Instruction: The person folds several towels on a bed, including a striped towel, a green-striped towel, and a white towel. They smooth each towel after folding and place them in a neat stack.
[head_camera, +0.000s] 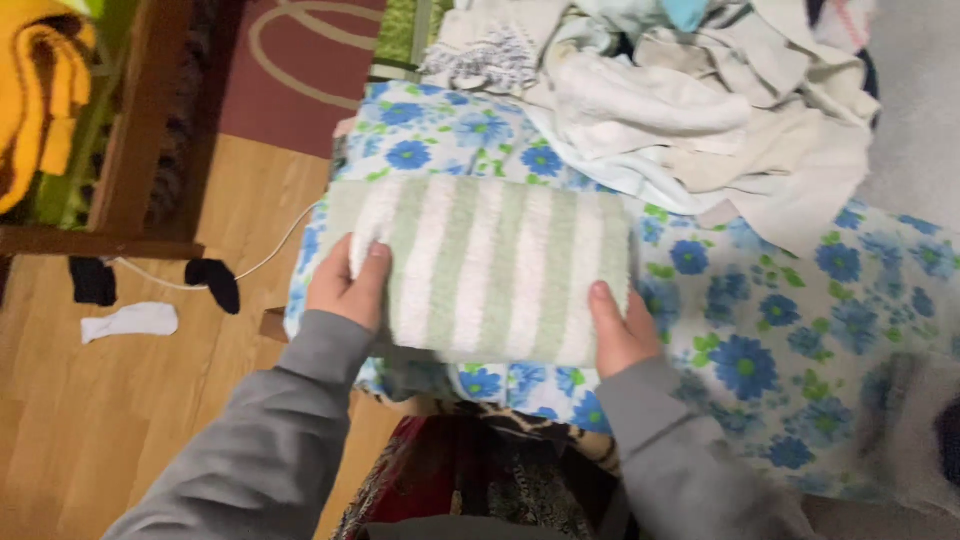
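A home: laundry pile (700, 90), wooden floor (150, 400)

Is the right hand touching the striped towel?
Touching: the head view shows the right hand gripping the folded striped towel's right edge, thumb on top.

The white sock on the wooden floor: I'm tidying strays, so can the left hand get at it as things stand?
Probably not yet: the left hand grips the striped towel, and the white sock lies well off to its left on the floor.
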